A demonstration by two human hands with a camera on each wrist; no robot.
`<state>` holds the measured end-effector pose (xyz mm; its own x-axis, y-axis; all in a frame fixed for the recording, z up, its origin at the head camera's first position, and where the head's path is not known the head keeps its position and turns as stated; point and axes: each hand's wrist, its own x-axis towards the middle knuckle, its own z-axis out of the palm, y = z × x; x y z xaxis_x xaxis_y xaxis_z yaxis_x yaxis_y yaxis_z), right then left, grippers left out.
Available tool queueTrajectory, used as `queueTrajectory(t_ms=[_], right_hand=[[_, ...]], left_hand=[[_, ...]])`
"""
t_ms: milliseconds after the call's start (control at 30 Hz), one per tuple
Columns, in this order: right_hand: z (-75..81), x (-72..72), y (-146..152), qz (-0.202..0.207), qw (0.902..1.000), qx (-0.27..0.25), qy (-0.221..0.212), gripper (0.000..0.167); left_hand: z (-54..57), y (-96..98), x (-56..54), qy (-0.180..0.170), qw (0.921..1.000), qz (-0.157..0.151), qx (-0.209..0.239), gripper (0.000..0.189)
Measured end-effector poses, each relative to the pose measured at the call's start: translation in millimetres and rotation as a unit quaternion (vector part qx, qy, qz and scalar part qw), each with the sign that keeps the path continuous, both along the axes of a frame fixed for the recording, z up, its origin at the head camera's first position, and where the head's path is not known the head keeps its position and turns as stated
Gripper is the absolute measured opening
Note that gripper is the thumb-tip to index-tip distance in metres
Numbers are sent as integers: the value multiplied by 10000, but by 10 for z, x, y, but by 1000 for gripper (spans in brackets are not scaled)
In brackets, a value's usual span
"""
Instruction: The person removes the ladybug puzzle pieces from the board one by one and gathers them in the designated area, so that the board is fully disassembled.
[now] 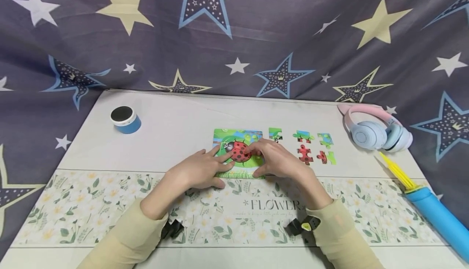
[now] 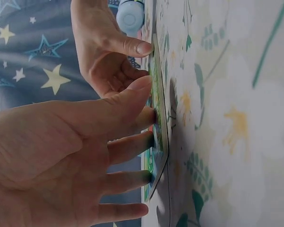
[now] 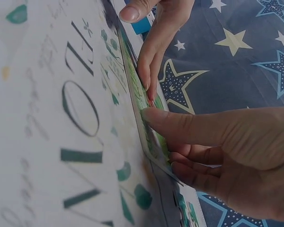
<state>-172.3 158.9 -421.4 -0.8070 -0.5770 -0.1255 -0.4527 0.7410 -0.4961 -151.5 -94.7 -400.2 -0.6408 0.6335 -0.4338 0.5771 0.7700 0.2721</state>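
Observation:
A ladybug jigsaw puzzle (image 1: 239, 171) lies flat on the table, its red, black-spotted ladybug in the middle. My left hand (image 1: 203, 169) rests on its left side, fingers spread and fairly straight, with fingertips on the picture. On the right side, my right hand (image 1: 276, 159) bends over the puzzle, index fingertip by the ladybug's body. Its thumb touches the near edge of the board (image 3: 141, 127), and the other fingers bend loosely at the surface. Right of the board lie several loose pieces, including a red spotted piece (image 1: 305, 155) and a green one (image 1: 275, 133) partly behind my right hand.
A blue jar (image 1: 129, 125) with a black-topped white lid stands at the back left. Pink and blue headphones (image 1: 371, 134) lie at the back right, near a blue pump (image 1: 436, 216) with a yellow nozzle. A star-patterned curtain (image 1: 234, 49) hangs behind the table.

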Motion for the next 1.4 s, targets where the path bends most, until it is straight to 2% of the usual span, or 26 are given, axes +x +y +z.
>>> queueTrajectory(t_ms=[400, 700, 900, 1067, 1400], right_hand=[[-16, 24, 5, 13, 9996, -165, -227, 65], [-13, 56, 35, -50, 9991, -402, -101, 59], [-45, 86, 67, -143, 9987, -496, -31, 56], [-82, 94, 90, -69, 9981, -603, 65, 52], [-78, 104, 102, 57, 9991, -399, 160, 54]], left_hand=[[-3, -23, -11, -76, 9999, 89, -24, 65], [4, 11, -6, 81, 9998, -5, -168, 65], [10, 29, -4, 66, 9998, 30, -166, 64], [9, 26, -8, 28, 9999, 44, -149, 64], [15, 36, -12, -16, 9998, 53, -195, 63]])
